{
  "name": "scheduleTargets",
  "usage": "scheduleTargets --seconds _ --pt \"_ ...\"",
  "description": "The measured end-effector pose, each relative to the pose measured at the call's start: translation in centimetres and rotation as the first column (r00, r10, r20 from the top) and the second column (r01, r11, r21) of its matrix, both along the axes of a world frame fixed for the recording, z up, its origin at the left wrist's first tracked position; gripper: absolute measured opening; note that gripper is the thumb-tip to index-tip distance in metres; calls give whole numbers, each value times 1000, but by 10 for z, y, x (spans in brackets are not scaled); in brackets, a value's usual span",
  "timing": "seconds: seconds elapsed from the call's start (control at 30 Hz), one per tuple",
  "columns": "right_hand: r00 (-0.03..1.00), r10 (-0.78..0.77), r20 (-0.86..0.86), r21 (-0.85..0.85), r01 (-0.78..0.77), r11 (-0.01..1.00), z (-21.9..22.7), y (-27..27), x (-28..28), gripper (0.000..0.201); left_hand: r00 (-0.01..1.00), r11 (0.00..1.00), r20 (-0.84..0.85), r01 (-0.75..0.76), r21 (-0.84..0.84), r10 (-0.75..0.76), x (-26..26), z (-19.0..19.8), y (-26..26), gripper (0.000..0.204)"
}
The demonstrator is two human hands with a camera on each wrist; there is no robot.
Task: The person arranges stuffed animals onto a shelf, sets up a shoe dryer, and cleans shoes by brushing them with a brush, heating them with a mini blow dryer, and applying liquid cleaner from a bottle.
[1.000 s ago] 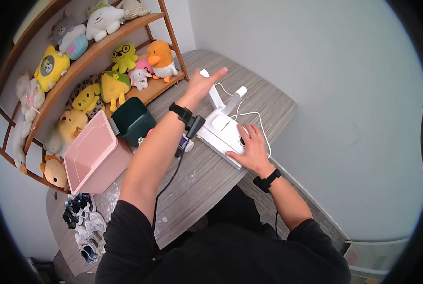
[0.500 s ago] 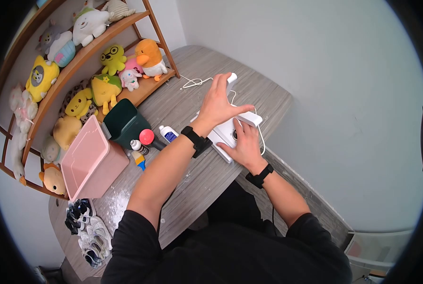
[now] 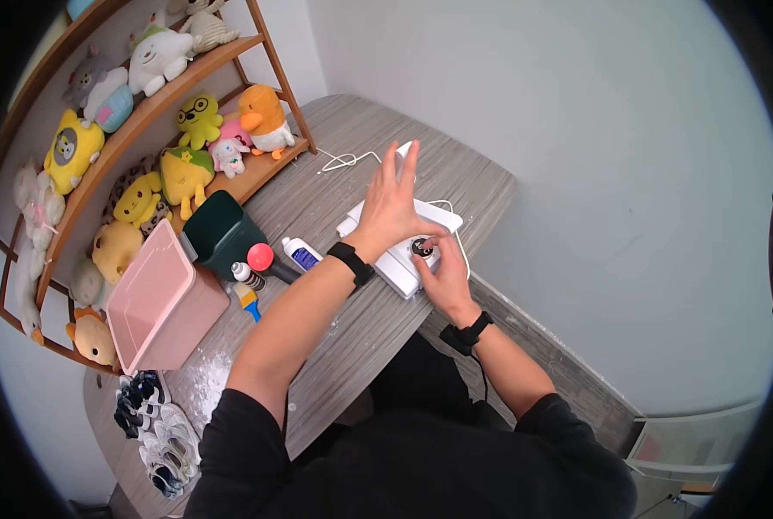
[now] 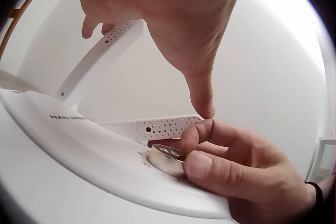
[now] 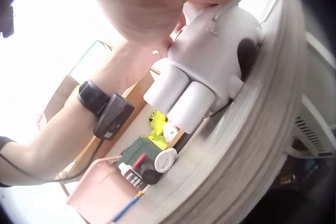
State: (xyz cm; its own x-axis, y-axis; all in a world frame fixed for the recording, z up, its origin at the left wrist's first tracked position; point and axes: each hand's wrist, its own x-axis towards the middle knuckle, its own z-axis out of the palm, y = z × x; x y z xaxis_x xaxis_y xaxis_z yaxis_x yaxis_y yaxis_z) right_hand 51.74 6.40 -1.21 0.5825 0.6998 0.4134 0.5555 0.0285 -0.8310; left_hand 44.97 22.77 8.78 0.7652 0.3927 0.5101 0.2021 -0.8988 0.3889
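Note:
A white device (image 3: 397, 275) with two perforated arms stands on the table. My left hand (image 3: 390, 212) is spread above it, fingers stretched up toward the raised arm (image 4: 94, 64). In the left wrist view, that thumb touches or nearly touches the end of the lower arm (image 4: 168, 128); whether the fingertips touch the raised one is unclear. My right hand (image 4: 247, 174) pinches the round dark-topped knob (image 4: 166, 161) between thumb and fingers. Seen from the right wrist, the device's underside (image 5: 205, 50) is beside my right hand (image 5: 157, 6).
Left of the device are a white bottle (image 3: 301, 253), a pink-headed tool (image 3: 261, 256), a small bottle (image 3: 248, 276), a brush (image 3: 248, 298), a green bin (image 3: 224, 235) and a pink bin (image 3: 166, 303). Shoes (image 3: 166, 441) lie front left, a toy shelf (image 3: 157, 104) behind, a wall right.
My right hand has gone from lying on the device to pinching its knob. My left hand has spread and moved over the device, and one arm has swung toward the right.

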Motion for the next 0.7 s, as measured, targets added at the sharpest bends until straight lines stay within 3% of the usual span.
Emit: scheduleTargets --seconds 0.07,0.17,0.4,0.43,0.5,0.53,0.6,0.63,0.7 --pt "991 -12 135 80 2 997 -6 5 -3 33 999 997 -10 -52 55 53 6 -5 -6 164" --pt "995 -26 96 -16 27 1000 -7 6 -3 34 998 995 48 -54 80 50 16 -13 -14 160" --pt "996 -64 59 10 64 998 -13 11 -3 34 997 993 19 -74 94 72 26 -14 -17 156" --pt "998 -58 37 25 57 998 -12 11 -3 33 997 996 78 -36 78 30 27 -16 -17 154" --pt "996 -83 -32 -157 77 985 0 8 -6 38 991 998 136 -4 69 -6 26 -20 -13 152" --pt "997 -75 -31 -154 70 986 -12 10 -3 38 980 994 197 -3 106 -18 27 -22 -13 152" --pt "978 -182 -106 265 204 942 -48 16 5 56 961 986 273 -11 168 -36 26 -24 -15 143" --pt "979 -176 -99 267 197 943 -45 12 7 56 960 986 279 -17 169 -31 29 -28 -14 143" --pt "909 -13 -418 224 117 967 -43 3 7 82 959 984 261 71 164 -112 32 -40 -16 125"
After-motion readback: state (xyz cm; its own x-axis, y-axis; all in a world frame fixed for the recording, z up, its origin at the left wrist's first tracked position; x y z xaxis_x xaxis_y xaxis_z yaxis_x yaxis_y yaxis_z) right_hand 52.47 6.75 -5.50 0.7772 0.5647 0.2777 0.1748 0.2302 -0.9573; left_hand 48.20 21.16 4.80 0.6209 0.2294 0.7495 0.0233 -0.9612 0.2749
